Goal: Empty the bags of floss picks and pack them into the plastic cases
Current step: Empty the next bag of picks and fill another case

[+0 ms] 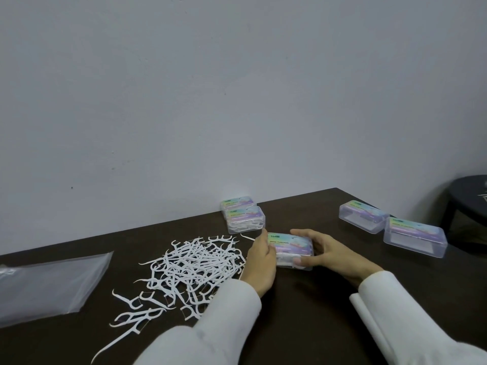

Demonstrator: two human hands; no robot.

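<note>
Floss picks [195, 270] lie loose in a white heap on the dark table [311, 317], left of centre, their handles pointing every way with no shared direction; a few strays trail toward the near edge. Left of the heap a clear plastic bag [52, 285] lies flat. Beyond the heap, near the wall, two filled cases [245, 217] sit touching one another, labels up. Just right of the heap both hands hold a closed plastic case [291, 250] flat on the table, label up, its long axis running left to right and tilted slightly away at the left. The left hand [259, 264] curls round the case's left end, back of the hand up, white sleeve [210, 327] reaching in from below. The right hand [332, 255] grips the right end, fingers over the far edge and thumb pressed on the near side. Farther right, two clear cases [390, 227] sit just beside each other, well apart from the hands
</note>
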